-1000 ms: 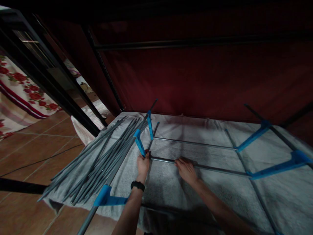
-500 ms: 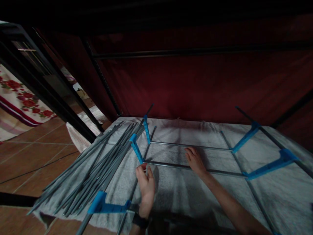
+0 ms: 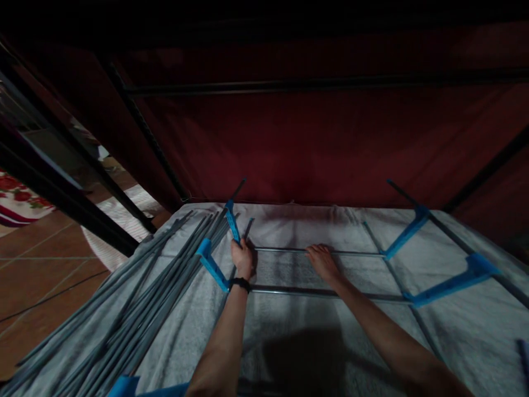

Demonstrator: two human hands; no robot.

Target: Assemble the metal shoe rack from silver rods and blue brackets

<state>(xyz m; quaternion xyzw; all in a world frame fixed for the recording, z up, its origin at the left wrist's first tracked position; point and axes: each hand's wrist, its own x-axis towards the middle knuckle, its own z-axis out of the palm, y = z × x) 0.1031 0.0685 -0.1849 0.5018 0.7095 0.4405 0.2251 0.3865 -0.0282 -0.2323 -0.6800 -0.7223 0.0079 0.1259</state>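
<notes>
My left hand, with a dark band at the wrist, is closed around the lower end of a blue plastic bracket, where the far metal rod meets it. Over the middle of that rod my right hand has its fingers wrapped. A nearer metal rod runs parallel, passing under both forearms, with another blue bracket at its left end. On the right, two blue brackets, a far one and a near one, join the crosswise rods to long side tubes.
A bundle of loose grey tubes lies left of the frame on a grey blanket. Another blue bracket shows at the bottom edge. Dark posts and a red cloth wall stand around; tiled floor is at left.
My left hand has moved forward from the near rod's left joint to the far rod's left joint. My right hand has shifted slightly and rests on the far rod. The view has turned right.
</notes>
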